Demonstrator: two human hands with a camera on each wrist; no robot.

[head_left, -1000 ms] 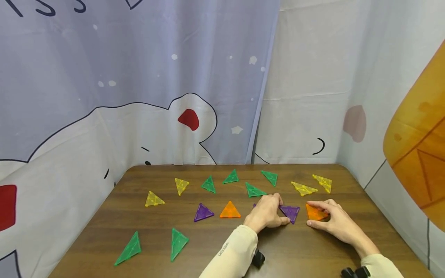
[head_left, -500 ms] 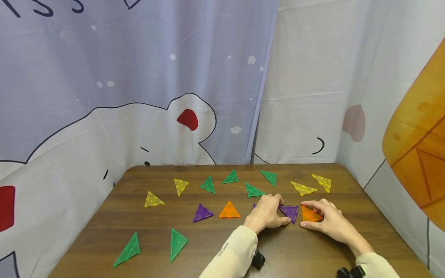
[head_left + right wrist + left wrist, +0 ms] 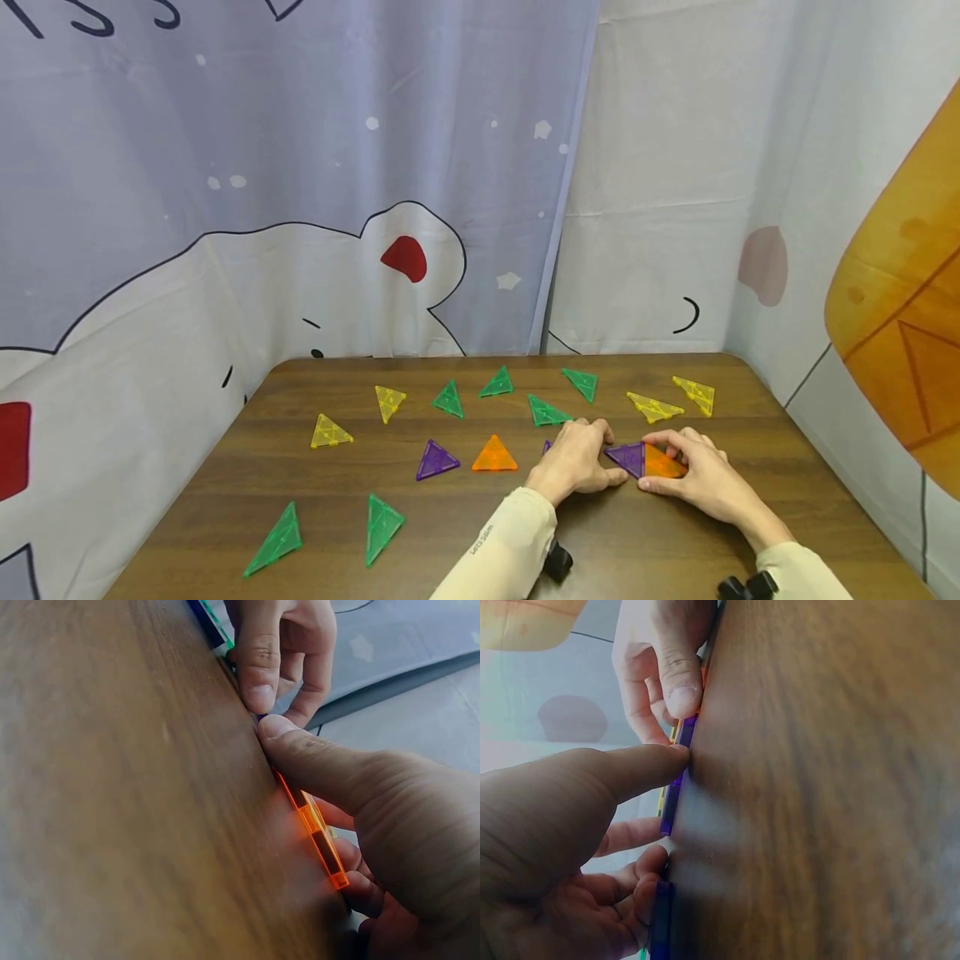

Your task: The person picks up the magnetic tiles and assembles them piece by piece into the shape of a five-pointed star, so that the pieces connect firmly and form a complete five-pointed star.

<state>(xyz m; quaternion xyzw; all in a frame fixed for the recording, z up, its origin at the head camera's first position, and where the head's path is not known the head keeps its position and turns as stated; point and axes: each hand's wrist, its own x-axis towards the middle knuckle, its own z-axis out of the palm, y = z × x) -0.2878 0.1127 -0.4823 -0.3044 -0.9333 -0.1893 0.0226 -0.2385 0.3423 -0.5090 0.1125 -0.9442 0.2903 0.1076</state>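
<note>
A purple triangular tile (image 3: pixel 628 457) lies flat on the table, and my left hand (image 3: pixel 576 460) holds it between thumb and fingers. Its right edge meets an orange triangular tile (image 3: pixel 662 462), which my right hand (image 3: pixel 701 471) pinches between thumb and fingers. In the left wrist view the left thumb presses the edge of the purple tile (image 3: pixel 672 806). The right wrist view has the orange tile (image 3: pixel 319 832) standing out below the right thumb. Behind the left hand, a second purple tile (image 3: pixel 547 447) is mostly hidden.
A purple triangle (image 3: pixel 437 460) and an orange triangle (image 3: pixel 494 454) lie left of the hands. Green triangles (image 3: pixel 497 382) and yellow triangles (image 3: pixel 654 407) are spread behind. Two larger green triangles (image 3: pixel 383 528) lie at front left. Curtains hang behind the wooden table (image 3: pixel 322 483).
My right hand has slid the orange tile leftward until it meets the purple tile's right edge. The left hand has stayed nearly still.
</note>
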